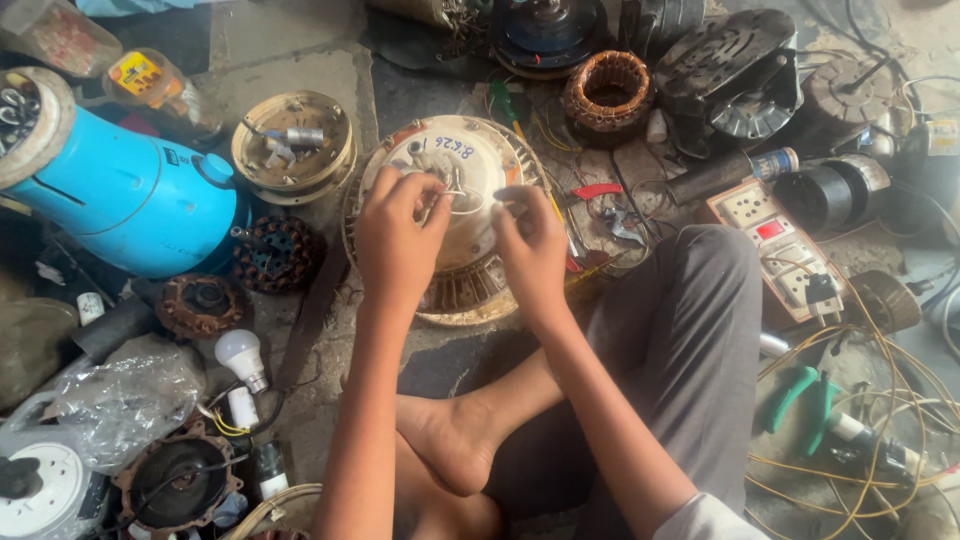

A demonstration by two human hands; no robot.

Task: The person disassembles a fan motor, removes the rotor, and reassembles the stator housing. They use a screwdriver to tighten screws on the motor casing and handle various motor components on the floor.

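Blue plastic marks the far left of the frame, a drum-shaped appliance (125, 195) lying on the floor (300, 55). Just right of it sit a round cream cover (293, 145) and a dark rotor (275, 253), with a white bulb (241, 356) lower down. At centre, a cream fan motor (450, 215) rests on the floor before the seated person. The left hand (398, 240) pinches thin wires (455, 195) on top of the motor, fingers closed on them. The right hand (532, 245) pinches a wire end just beside it. Upper centre lies a copper winding (607, 92); right of the knee, a switchboard (785, 250) and green pliers (800, 395) among yellow wires (880, 400).
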